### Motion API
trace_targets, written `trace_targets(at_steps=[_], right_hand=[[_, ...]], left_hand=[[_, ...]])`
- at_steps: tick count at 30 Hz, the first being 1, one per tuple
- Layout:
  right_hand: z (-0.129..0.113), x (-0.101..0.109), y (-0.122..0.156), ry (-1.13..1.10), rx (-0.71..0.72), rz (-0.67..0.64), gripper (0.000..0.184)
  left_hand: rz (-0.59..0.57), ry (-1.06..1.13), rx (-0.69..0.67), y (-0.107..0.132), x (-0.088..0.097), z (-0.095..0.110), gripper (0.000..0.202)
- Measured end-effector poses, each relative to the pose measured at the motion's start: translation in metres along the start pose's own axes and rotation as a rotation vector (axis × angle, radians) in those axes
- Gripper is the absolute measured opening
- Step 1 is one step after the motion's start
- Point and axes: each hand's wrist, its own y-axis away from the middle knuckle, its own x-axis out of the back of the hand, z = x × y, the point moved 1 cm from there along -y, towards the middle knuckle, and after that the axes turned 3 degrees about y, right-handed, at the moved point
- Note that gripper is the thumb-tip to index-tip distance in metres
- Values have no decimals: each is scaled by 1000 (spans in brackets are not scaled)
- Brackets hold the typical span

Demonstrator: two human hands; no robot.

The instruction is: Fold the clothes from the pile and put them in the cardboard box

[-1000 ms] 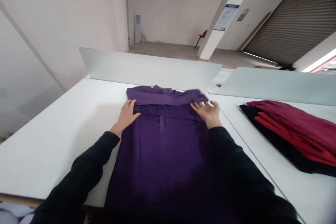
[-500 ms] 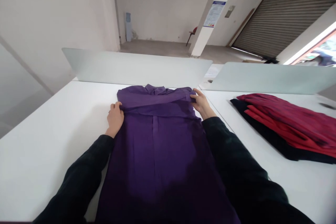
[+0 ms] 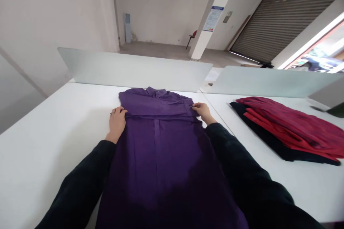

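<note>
Shirt, purple (image 3: 142,157): lying front up on white worktop (image 3: 77,114), between the two forearms. Collar (image 3: 157,93) at the far end, near a frosted partition (image 3: 142,73); placket (image 3: 156,128) runs down the middle toward the wearer; lower part passes out of view at the bottom edge. One sleeve (image 3: 158,107) lies crosswise over the chest, below the collar, its cuff (image 3: 188,108) at the right side of the shirt.

Right hand (image 3: 203,112): narrow, thumb and forefinger brought together on the edge of the cuff. Remaining fingers bent in toward the palm; partly hidden from this angle. Wrist comes in from the right, dark cloth covering the forearm.

Left hand (image 3: 117,123): back of hand upward, fingers bent, tips touching the left edge of the shirt where the crosswise sleeve begins. Thumb side rests against the cloth; whether the fabric is pinched or only pressed, cannot tell. What looks like a ring shows on one finger.

Sleeve between the two hands: nearly flat, lower edge close to a straight line, small creases near the cuff.

Right of the worktop seam (image 3: 217,111), well apart from the right hand: a pile of folded garments, dark red (image 3: 292,118) on top, brighter red (image 3: 271,127) beneath, black (image 3: 268,142) lowest, touching the worktop.
</note>
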Motion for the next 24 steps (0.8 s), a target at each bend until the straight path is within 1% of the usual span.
trace_targets(at_steps=[2,4,6,8,9,11,14,17,20,22,24], right_hand=[[-3,2,0,109,37,8,11],[-10,2,2,202,99,29,13],[-27,-4,3,267,195,63,16],[-52,-20,4,309,305,58,20],[-68,-32,5,323,361,29,21],[-103,-65,7,340,475,-69,22],[-156,-126,16,342,638,-231,20],[-201,-187,29,351,727,-329,22],[-231,-234,40,376,733,-377,25],[-242,-257,44,403,702,-388,28],[-249,-272,46,432,671,-385,28]], left_hand=[[-3,6,-7,0,-2,-1,40],[-2,13,-9,1,-3,-1,40],[1,22,-10,2,-4,-1,39],[6,33,-11,2,-4,0,37],[9,38,-12,3,-5,1,37],[18,47,-11,3,-5,2,35],[40,57,1,4,-5,5,35],[72,63,27,6,-7,7,40],[99,71,62,7,-9,9,40],[103,75,82,7,-10,9,35],[91,74,84,8,-10,9,31]])
